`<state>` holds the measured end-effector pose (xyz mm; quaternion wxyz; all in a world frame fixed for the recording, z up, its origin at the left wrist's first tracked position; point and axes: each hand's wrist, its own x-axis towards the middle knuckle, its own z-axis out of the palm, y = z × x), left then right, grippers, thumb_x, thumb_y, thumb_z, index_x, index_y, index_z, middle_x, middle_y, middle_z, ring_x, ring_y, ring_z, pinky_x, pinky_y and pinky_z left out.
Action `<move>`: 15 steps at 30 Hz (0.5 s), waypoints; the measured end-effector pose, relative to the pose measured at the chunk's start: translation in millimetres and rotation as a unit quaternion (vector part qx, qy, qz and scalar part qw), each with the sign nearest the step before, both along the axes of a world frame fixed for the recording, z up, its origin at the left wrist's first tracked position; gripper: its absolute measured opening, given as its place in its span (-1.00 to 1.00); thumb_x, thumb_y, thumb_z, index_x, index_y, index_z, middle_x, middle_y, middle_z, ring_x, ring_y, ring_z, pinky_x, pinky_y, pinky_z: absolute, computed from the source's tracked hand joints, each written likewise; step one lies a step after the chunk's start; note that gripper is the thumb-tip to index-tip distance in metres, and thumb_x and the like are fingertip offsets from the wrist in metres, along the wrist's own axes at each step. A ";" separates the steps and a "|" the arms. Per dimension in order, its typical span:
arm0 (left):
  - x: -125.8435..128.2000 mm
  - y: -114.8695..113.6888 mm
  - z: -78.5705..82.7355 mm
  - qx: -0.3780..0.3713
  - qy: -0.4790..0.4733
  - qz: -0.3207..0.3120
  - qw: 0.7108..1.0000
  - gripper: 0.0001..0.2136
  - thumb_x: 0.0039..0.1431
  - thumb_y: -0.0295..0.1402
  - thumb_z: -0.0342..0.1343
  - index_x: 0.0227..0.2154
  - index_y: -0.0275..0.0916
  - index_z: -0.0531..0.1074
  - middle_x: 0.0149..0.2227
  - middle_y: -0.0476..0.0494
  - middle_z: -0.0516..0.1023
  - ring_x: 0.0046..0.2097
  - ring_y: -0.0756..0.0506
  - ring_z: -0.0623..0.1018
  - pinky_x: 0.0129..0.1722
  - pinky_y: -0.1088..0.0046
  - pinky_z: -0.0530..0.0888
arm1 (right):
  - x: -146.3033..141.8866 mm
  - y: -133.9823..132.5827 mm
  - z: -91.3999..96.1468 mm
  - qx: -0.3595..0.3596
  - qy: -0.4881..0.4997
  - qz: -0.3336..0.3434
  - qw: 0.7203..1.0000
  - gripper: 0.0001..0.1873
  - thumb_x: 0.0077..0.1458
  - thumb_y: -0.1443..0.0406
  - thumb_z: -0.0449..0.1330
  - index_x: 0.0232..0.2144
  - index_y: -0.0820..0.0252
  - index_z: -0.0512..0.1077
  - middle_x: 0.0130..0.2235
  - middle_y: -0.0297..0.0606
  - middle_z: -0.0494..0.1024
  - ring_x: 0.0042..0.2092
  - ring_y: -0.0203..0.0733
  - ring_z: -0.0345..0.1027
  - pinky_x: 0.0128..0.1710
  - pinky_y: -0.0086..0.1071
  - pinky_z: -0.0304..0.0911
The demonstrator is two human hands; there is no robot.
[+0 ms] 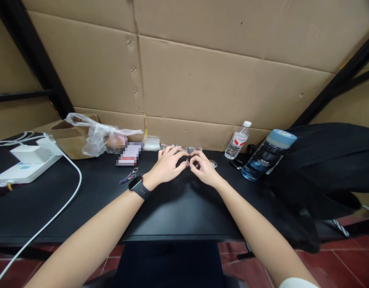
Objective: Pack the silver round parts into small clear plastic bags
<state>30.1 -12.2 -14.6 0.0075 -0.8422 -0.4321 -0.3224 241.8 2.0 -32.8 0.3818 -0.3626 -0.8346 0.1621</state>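
Over the black table, my left hand (170, 165) and my right hand (204, 169) meet almost fingertip to fingertip. The thumb and fingers of each are curled into a pinch. A tiny object (187, 163) shows between the fingertips, too small to name. Small clear plastic packets (176, 147) lie just behind my hands, partly covered by the fingers. Beside my right hand is a small round shiny dish or lid (213, 163). A dark smartwatch (137, 185) is on my left wrist, near a keychain (129, 177) on the table.
A power strip (28, 170) with white cables lies left, near a cardboard box (72, 140) and knotted plastic bag (96, 138). A blurred-out card or phone (129, 154) lies by a clear stack (151, 143). Right stand a water bottle (238, 140), tilted blue-lidded bottle (264, 158) and black fabric (328, 168).
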 end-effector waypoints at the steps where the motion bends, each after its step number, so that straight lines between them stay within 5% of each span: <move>1: 0.2 0.0 -0.8 -0.010 0.007 -0.010 1.000 -0.71 0.30 -0.17 0.06 0.04 0.00 0.46 0.14 -0.14 0.44 0.17 -0.27 0.31 0.08 0.10 0.25 | 0.9 -0.4 0.9 -0.001 -0.004 0.002 1.000 -0.98 0.18 0.32 0.17 -0.32 0.14 0.40 0.04 -0.12 0.34 -0.04 -0.13 0.37 -0.26 -0.36 0.39; 10: -6.7 8.8 -12.6 -0.082 0.084 -0.045 0.992 -0.57 0.16 0.07 0.15 0.01 0.00 0.50 0.16 -0.15 0.43 0.20 -0.38 0.28 0.11 -0.02 0.25 | 8.3 0.2 7.3 0.007 -0.028 0.005 1.000 -0.98 0.16 0.34 0.18 -0.34 0.16 0.41 0.05 -0.09 0.34 0.11 -0.04 0.29 -0.24 -0.34 0.36; 15: -41.9 34.3 -8.6 -0.071 0.081 0.005 0.994 -0.46 0.12 -0.28 0.16 0.21 -0.02 0.32 0.23 -0.17 0.37 0.22 -0.35 0.30 0.15 0.01 0.26 | 17.1 4.8 9.5 -0.007 -0.062 0.005 0.998 -0.94 0.15 0.33 0.19 -0.39 0.18 0.42 0.04 -0.11 0.36 0.02 -0.11 0.35 -0.28 -0.38 0.33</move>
